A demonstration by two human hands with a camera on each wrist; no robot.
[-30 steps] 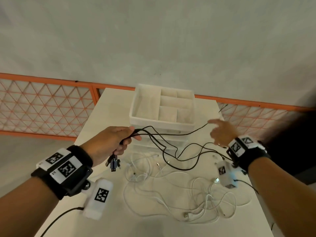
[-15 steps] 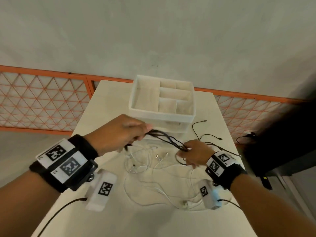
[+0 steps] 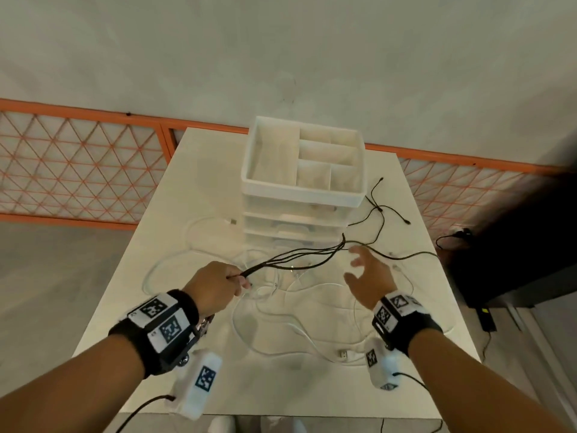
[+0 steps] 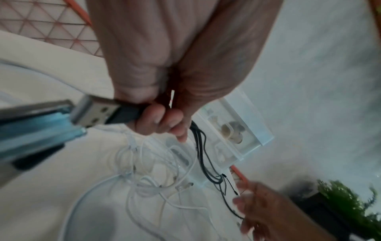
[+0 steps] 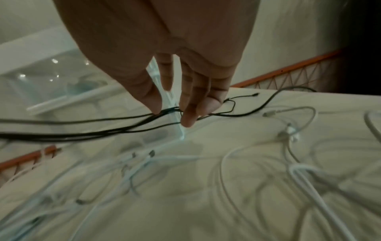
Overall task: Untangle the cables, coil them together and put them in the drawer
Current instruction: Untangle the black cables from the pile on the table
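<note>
My left hand (image 3: 218, 285) grips a bundle of thin black cables (image 3: 296, 256) that runs taut up and right toward the drawer unit (image 3: 293, 228). In the left wrist view a USB plug (image 4: 97, 112) sticks out of that fist (image 4: 160, 120), and the black cables (image 4: 202, 154) hang below it. My right hand (image 3: 365, 270) is open with spread fingers, just right of the strands. In the right wrist view its fingertips (image 5: 187, 120) touch the black cables (image 5: 82, 133). Loose white cables (image 3: 281, 320) lie tangled on the table (image 3: 199, 182) under both hands.
The white drawer unit carries an open divided tray (image 3: 271, 185), and its drawers face me shut. Black cable ends (image 3: 379, 209) trail to its right, near the table's right edge. An orange lattice fence (image 3: 78, 170) runs behind, and a dark object (image 3: 515, 260) stands at the right.
My right hand, closed on the black strands half a second ago, has opened and moved right. My left hand kept its grip and the strands now run straighter.
</note>
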